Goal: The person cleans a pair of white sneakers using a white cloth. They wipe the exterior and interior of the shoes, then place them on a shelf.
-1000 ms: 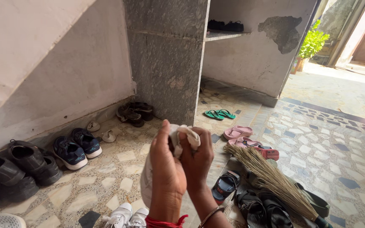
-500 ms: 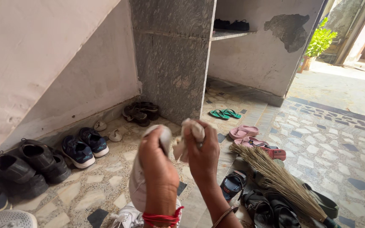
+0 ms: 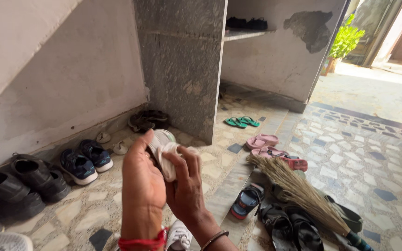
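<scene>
Both hands are raised in front of the person, above the patterned floor, and they share one thing — a white shoe with a pale cloth pressed against it. The left hand is clasped around the shoe from the left, thumb up along its side, while the right hand is closed on the bunched cloth and bears on the shoe from the right, so the two hands nearly touch. The shoe's long axis seems to run up and away from the wrists, its rounded end showing above the fingers; the rest is hidden behind the hands. Neither hand is nearer — both are on it. Below the wrists a second white shoe lies on the floor, dark shoes line the wall at left, and a broom lies at right among sandals.
</scene>
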